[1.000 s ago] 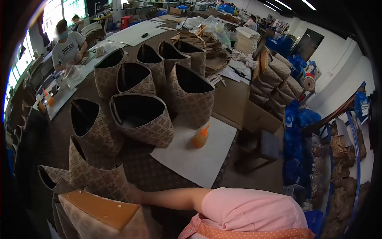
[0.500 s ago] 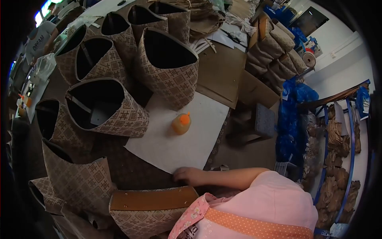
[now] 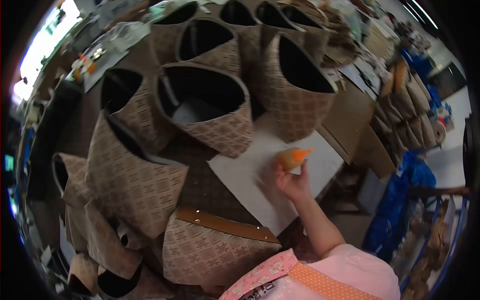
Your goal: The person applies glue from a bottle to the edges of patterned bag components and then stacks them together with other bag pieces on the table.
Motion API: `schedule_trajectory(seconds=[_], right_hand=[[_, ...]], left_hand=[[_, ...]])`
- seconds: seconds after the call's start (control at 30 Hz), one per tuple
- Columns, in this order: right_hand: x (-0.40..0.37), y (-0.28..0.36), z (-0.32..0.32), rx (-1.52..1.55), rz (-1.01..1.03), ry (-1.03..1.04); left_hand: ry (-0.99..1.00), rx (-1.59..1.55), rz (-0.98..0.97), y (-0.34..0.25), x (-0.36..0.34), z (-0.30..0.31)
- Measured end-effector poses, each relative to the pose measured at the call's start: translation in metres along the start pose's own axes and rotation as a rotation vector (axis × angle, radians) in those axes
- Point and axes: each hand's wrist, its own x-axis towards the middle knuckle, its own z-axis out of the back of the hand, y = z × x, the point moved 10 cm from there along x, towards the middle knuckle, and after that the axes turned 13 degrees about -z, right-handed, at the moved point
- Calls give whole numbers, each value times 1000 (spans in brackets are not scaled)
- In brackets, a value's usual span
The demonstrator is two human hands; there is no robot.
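Observation:
My right hand (image 3: 294, 186) reaches out over a white sheet (image 3: 260, 187), its fingers closed round a small squeeze bottle (image 3: 286, 159). The bottle has an orange nozzle cap and yellowish contents, and it is tilted with the nozzle to the right. Close to my body stands a patterned bag piece (image 3: 220, 252) with a brown band and small metal studs along its top edge. My left hand cannot be seen; the bag piece and my apron cover that area.
Several open patterned bag bodies, among them a large one (image 3: 215, 127), stand across the table. More patterned pieces (image 3: 110, 245) lie at the lower left. Brown board (image 3: 350, 120) lies beyond the sheet. A stool (image 3: 372, 190) and blue plastic bags (image 3: 390, 215) are at the right.
My right hand has moved from the near edge of the white sheet to the bottle and taken hold of it. The bottle has gone from upright to tilted. The view has turned left.

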Motion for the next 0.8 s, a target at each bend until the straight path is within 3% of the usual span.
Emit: schedule_trajectory(seconds=[0.03,0.17,0.23,0.33,0.4,0.47,0.5,0.57,0.6,0.67,0.8], right_hand=[[8,6,3,-19,-8,29],[11,11,-4,-142,195,-168],[21,5,-4,-348,108,33],[26,-26,4,-464,-62,107],[25,-11,11,-651,-39,120],[25,-23,2,-739,-112,210],[21,-29,-5,-802,-130,310],[20,-19,5,-743,-157,324],[19,-13,5,-676,-150,346],[17,-23,0,-624,-201,387],[16,-27,-4,-506,-278,479]], left_hand=[[-68,-3,0,6,-7,8],[-369,-33,18,31,-49,33],[-496,-68,40,47,-74,33],[-639,-154,75,73,-101,11],[-734,-202,88,79,-112,-4],[-537,73,-35,44,-99,-3],[-572,62,-20,37,-99,3],[-422,731,-243,-19,-87,1],[-440,726,-227,-24,-87,4],[-370,1039,-280,-46,-87,-5],[-247,1152,-243,-49,-86,-16]])
